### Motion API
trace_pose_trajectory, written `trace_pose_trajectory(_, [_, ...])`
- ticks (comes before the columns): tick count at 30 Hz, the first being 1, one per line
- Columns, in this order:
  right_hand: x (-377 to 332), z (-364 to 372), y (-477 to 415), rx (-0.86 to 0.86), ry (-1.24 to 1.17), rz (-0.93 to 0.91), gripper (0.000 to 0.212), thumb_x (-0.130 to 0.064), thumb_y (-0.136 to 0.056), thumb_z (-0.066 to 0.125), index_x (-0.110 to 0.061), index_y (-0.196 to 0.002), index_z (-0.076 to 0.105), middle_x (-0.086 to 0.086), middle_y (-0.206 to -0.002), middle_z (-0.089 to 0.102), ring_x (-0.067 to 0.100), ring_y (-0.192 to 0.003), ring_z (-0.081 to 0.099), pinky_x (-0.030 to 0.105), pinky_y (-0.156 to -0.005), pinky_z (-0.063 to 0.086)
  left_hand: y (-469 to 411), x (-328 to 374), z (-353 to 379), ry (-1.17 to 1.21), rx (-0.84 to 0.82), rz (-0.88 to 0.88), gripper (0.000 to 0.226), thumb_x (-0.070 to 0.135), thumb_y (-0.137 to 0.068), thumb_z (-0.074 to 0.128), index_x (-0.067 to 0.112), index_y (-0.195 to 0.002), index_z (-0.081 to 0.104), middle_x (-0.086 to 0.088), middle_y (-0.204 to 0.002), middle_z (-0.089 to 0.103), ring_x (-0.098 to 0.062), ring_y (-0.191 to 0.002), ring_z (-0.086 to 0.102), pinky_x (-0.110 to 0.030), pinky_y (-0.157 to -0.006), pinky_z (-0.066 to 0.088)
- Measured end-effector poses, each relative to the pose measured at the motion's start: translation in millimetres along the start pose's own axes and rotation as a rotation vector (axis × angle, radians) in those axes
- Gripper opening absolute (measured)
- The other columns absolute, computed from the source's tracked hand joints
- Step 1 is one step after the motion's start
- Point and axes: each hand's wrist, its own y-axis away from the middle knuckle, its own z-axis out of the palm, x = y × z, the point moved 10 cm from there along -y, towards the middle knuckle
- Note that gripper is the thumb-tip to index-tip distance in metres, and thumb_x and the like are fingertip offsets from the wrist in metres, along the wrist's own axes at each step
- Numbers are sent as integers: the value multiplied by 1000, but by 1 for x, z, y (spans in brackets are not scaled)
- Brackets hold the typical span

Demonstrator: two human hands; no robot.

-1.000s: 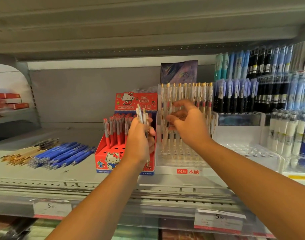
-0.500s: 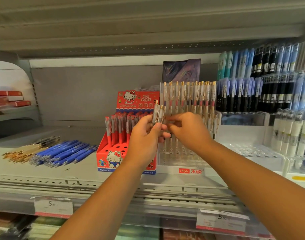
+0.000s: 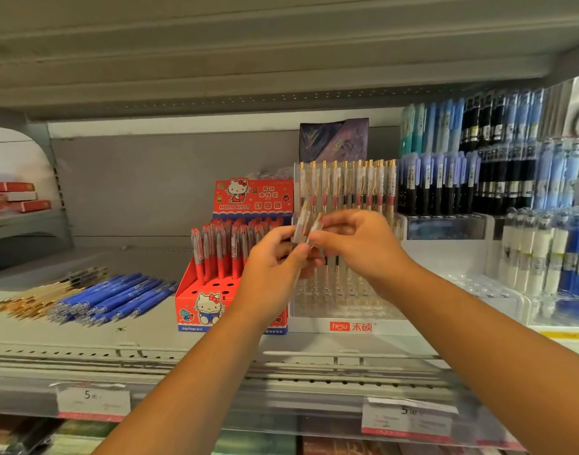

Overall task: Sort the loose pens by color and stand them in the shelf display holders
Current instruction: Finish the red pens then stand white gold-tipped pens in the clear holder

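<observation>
Pens (image 3: 303, 226): left hand (image 3: 275, 270) grips several, right hand (image 3: 357, 244) pinches one; holder (image 3: 347, 303) half-filled; loose piles (image 3: 117, 297) at 9 o'clock unsorted.

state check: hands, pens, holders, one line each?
left hand: grips a few clear pens, upright.
right hand: pinches one of those pens.
clear holder: back row filled, front holes empty.
red box: back rows hold red pens, front holes empty.
blue pens: loose, lying on the shelf.
gold pens: loose, lying beside the blue ones.
</observation>
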Motion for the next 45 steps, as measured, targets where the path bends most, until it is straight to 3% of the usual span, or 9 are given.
trace_pose_trajectory(3, [0, -10, 0, 50, -113, 26, 19, -5, -84, 74, -9, -100, 66, 6, -84, 74, 17, -74, 74, 26, -64, 60, 0, 2, -8, -11, 65, 13, 21, 10, -100, 53, 24, -109, 66, 4, -96, 75, -12, -92, 72, -31, -80, 59])
trace_pose_trajectory(7, [-7, -29, -2, 133, -89, -14, 23, -2, -85, 72, -19, -96, 61, 3, -79, 74, 17, -71, 74, 27, -59, 60, 1, 5, -19, -46, 148, 20, 25, 11, -98, 54, 31, -101, 69, 20, -88, 73, 5, -83, 66, -7, -63, 49])
trace_pose_trajectory(12, [-7, -49, -11, 205, -70, -36, 25, 3, -85, 71, -20, -88, 61, 8, -87, 71, 19, -76, 74, 31, -62, 61, 3, 10, -26, -54, 210, 47, 28, 15, -98, 58, 42, -95, 65, 33, -87, 69, 15, -85, 62, -2, -61, 46])
trace_pose_trajectory(21, [-5, -34, -22, 172, 33, -76, 24, 3, -84, 72, -19, -86, 62, 8, -87, 68, 15, -75, 71, 26, -58, 60, 5, 21, -23, -143, 194, 137, 36, 8, -87, 72, 42, -97, 65, 21, -89, 71, 6, -81, 67, -5, -65, 48])
trace_pose_trajectory(28, [-9, -19, -26, 121, 267, -133, 28, -6, -84, 75, -31, -85, 63, 0, -89, 69, 15, -78, 70, 30, -60, 61, 5, 18, -29, -159, 236, 128, 32, 13, -83, 77, 36, -104, 69, 14, -86, 72, -1, -82, 68, -9, -68, 51])
trace_pose_trajectory(32, [0, 4, -21, 21, 476, -137, 20, -11, -86, 74, -19, -104, 70, -10, -87, 67, 10, -73, 68, 30, -58, 61, 5, 18, -28, -160, 227, 130, 32, 15, -82, 78, 36, -104, 68, 16, -84, 72, -1, -78, 68, -8, -66, 50])
trace_pose_trajectory(38, [-11, 19, -17, -55, 704, -210, 34, -7, -91, 64, -16, -123, 67, 0, -113, 71, 13, -95, 65, 28, -86, 55, 3, 15, -25, -177, 204, 112, 34, 16, -80, 80, 33, -107, 69, 8, -88, 72, -6, -80, 69, -12, -67, 53])
trace_pose_trajectory(41, [-13, 18, -17, -45, 717, -200, 31, -8, -90, 65, -15, -120, 69, 2, -109, 72, 17, -95, 67, 33, -87, 57, 3, 12, -26, -188, 208, 104, 35, 19, -79, 80, 32, -109, 69, 3, -93, 71, -9, -82, 69, -13, -68, 54])
trace_pose_trajectory(45, [-9, 10, -20, -7, 671, -161, 24, -8, -86, 69, -13, -110, 67, -4, -85, 66, 12, -78, 65, 35, -73, 61, 2, 8, -26, -189, 210, 77, 36, 19, -79, 81, 27, -112, 70, -2, -93, 71, -17, -84, 69, -20, -72, 58])
